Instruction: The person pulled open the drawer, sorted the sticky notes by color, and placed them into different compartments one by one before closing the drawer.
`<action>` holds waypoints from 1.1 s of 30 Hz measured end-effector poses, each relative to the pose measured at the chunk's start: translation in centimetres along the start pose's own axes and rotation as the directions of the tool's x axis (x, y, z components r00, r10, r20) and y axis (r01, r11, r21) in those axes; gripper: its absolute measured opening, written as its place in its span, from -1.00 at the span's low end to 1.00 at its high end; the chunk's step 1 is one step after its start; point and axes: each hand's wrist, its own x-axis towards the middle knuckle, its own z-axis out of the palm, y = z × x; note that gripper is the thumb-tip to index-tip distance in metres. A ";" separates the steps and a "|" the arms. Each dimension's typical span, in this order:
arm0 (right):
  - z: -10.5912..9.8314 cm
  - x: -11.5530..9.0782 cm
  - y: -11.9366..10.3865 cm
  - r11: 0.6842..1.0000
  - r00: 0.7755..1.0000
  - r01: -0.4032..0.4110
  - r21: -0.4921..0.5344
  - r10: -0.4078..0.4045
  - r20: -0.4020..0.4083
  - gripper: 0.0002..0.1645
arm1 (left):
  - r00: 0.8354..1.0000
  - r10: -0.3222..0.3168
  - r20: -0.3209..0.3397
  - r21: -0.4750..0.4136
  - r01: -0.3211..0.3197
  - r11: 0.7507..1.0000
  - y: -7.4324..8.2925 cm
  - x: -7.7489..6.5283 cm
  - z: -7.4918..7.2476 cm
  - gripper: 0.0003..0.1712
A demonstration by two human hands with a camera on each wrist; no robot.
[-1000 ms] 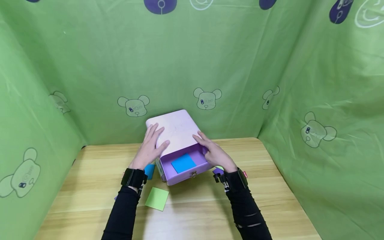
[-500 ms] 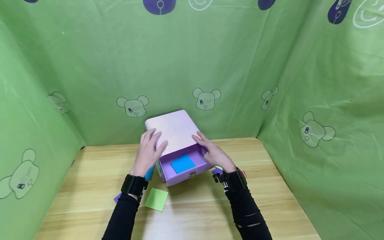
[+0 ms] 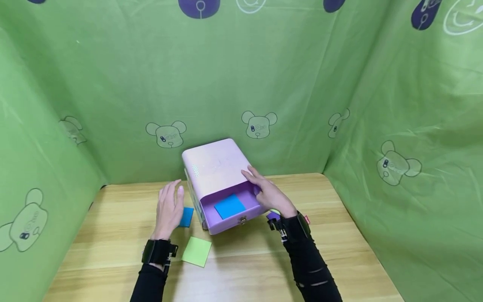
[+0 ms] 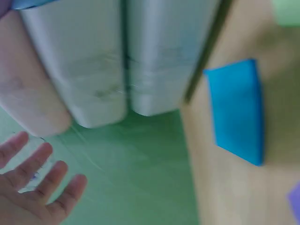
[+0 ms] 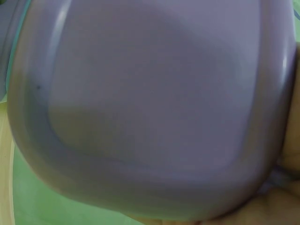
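A stacked drawer box [image 3: 219, 165] with a pale pink top stands at the back of the table, tilted on its base. Its lilac top drawer [image 3: 226, 223] is pulled out towards me and has a small metal clasp in front. Inside lies a blue sticky note pad [image 3: 230, 206]. My right hand [image 3: 269, 193] grips the box at its right front corner, and in the right wrist view its fingers [image 5: 262, 208] curl along the lilac side. To the left of the box my left hand [image 3: 168, 209] hovers with fingers extended, holding nothing, beside a second blue pad [image 4: 236, 111] on the table.
On the wooden table [image 3: 241, 272] a light green square pad [image 3: 197, 251] lies before the box. Something purple [image 3: 273, 215] shows partly behind the right wrist, and another purple piece [image 4: 296, 201] is at the left wrist view's edge. Green cloth [image 3: 211, 84] walls the back and sides.
My left hand has come off the box's top and moved left and towards me, uncovering the second blue pad. The right hand keeps its place on the box.
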 end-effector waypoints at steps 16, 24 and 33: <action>0.0 0.1 0.0 1.000 1.000 -0.006 0.004 0.006 0.005 -0.12 | 0.909 -0.321 0.266 0.386 0.205 0.900 -5.5 -2.5 2.2 -0.22; -0.1 0.0 -0.1 1.000 1.000 -0.012 -0.003 0.012 0.002 -0.06 | 0.901 -0.321 0.293 0.504 0.140 0.852 -6.5 -3.2 3.3 -0.26; -0.1 0.1 -0.1 1.000 1.000 -0.004 0.011 0.003 0.010 -0.07 | 0.896 -0.344 0.281 0.509 0.165 0.845 -6.0 -3.4 3.5 -0.30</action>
